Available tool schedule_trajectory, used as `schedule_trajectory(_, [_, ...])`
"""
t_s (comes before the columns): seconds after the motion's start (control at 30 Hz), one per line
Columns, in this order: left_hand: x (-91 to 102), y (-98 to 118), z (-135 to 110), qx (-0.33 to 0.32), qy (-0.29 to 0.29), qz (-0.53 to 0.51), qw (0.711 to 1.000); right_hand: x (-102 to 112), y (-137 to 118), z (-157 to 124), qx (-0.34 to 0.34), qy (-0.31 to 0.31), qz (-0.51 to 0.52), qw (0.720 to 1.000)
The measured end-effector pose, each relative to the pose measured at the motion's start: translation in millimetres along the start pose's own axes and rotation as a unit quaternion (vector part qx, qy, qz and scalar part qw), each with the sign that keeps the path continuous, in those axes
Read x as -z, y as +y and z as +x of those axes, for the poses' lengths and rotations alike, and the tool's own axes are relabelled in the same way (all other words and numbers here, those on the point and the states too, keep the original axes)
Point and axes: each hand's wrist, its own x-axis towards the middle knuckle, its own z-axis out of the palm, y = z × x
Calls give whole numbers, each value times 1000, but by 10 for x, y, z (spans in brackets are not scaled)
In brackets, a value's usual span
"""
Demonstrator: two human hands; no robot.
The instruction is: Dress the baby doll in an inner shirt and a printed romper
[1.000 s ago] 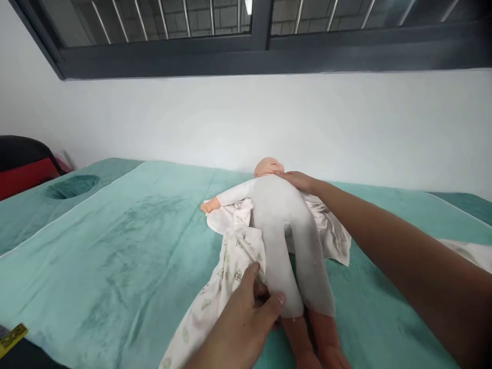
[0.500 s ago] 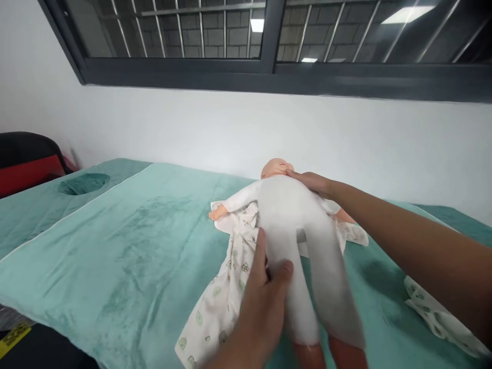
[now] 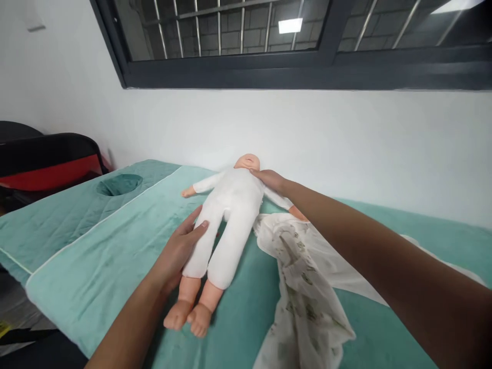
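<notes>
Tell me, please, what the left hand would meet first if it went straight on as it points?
The doll, at its thigh: the left hand points up and rightward, fingertips resting on the white-clad leg. The other leg seems to lie just beyond.

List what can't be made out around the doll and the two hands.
Head view, right hand at the shoulder of the doll: its own back hides the palm, so gripping or resting is unclear.
Head view, left hand: palm hidden against the doll's leg.
Doll's far arm: partly behind the right forearm.
Printed cloth: lower end cut off by the bottom edge.
Black and red chair: cut off by the left edge.
</notes>
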Motion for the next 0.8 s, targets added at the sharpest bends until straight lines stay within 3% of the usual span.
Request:
schedule_trajectory(0.13, [187,-44,166,10,30,59,998,-190,113,234,21,-29,-60,998])
schedule_trajectory(0.23, [229,-71,168,-40,77,203,975,-51,363,215,-1,-37,-117,993])
schedule_trajectory(0.3, [218,-99,70,-122,135,351,919,176,584,38,-35,-36,-183,982])
schedule_trajectory(0.37, [153,-163,-124,-237,169,491,821,463,810,-278,-72,-29,-253,964])
schedule_trajectory(0.4, [93,-216,-249,-292,153,545,770,608,913,-475,-86,-25,-283,955])
schedule_trajectory(0.47, [-89,-368,-518,-378,54,614,690,861,1074,-905,-106,-18,-327,939])
schedule_trajectory(0.53, [-338,-559,-752,-419,-76,649,631,1026,1155,-1331,-99,-38,-385,917])
schedule_trajectory(0.57, [-478,-655,-840,-426,-104,656,614,1068,1159,-1533,-86,-52,-420,902])
schedule_trajectory(0.67, [-914,-866,-983,-435,-141,660,596,1039,1021,-2120,-35,-68,-490,868])
schedule_trajectory(0.8, [-1453,-896,-1021,-463,-85,630,617,776,591,-2954,123,-69,-534,834])
